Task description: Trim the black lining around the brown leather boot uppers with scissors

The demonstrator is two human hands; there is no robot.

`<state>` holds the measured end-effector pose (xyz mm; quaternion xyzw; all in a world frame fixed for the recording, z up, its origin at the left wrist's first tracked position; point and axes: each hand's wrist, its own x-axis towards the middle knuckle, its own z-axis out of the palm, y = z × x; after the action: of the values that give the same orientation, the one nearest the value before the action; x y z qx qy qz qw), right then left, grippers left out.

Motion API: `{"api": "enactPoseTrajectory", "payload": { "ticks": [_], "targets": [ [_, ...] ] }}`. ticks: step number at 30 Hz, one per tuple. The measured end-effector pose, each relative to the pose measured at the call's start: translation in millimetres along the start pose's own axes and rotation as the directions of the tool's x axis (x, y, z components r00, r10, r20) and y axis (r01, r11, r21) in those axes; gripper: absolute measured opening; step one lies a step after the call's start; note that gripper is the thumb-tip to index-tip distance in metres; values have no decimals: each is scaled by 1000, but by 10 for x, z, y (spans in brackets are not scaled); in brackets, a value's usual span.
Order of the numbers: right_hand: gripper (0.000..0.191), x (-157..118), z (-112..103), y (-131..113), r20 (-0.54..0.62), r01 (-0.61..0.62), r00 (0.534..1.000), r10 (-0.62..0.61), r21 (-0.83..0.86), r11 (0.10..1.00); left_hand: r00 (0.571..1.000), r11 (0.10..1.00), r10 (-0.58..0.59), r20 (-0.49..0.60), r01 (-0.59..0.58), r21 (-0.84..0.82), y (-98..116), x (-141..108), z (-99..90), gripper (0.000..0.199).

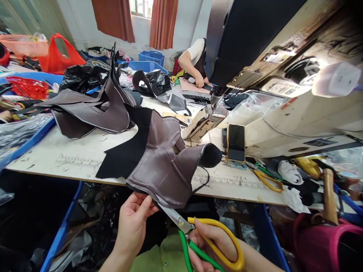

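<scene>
A brown leather-like piece (167,162) with black lining lies over the table's front edge, below the sewing machine's arm. My left hand (134,215) pinches its near lower edge between thumb and fingers. In my right hand (208,241) is a pair of scissors (181,222) with one yellow and one green handle. Their blades reach up and left to the edge of the piece, close to my left fingertips. Whether the blades are cutting cannot be seen. Flat black material (121,158) lies beside the brown piece on the left.
More brown pieces (96,109) are heaped at left. The sewing machine (204,121) stands at right, with a phone (236,141), yellow-handled scissors (268,179) and a wooden-handled tool (329,196) nearby. Blue bins (62,230) sit below the table. A co-worker (195,62) works across.
</scene>
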<state>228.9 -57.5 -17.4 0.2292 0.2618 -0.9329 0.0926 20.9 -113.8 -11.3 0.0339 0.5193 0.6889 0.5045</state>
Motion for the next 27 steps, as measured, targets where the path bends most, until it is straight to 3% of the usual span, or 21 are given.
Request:
{"api": "enactPoseTrajectory", "payload": {
  "ticks": [7, 14, 21, 27],
  "targets": [
    [84, 49, 90, -4, -35, 10, 999, -9, 19, 1000, 1000, 999, 31, 1, -31, 22, -52, -28, 30, 33],
    [75, 70, 34, 4, 66, 53, 996, -57, 67, 996, 1000, 1000, -20, -6, 20, -8, -7, -45, 11, 35],
    [79, 126, -10, -25, 135, 0, 991, -21, 155, 988, 998, 998, -44, 40, 42, 48, -109, -80, -20, 31],
    [73, 96, -78, -68, 213, -34, 977, -17, 231, 972, 992, 994, -91, 82, 85, 72, 42, 0, -82, 27]
  ]
}}
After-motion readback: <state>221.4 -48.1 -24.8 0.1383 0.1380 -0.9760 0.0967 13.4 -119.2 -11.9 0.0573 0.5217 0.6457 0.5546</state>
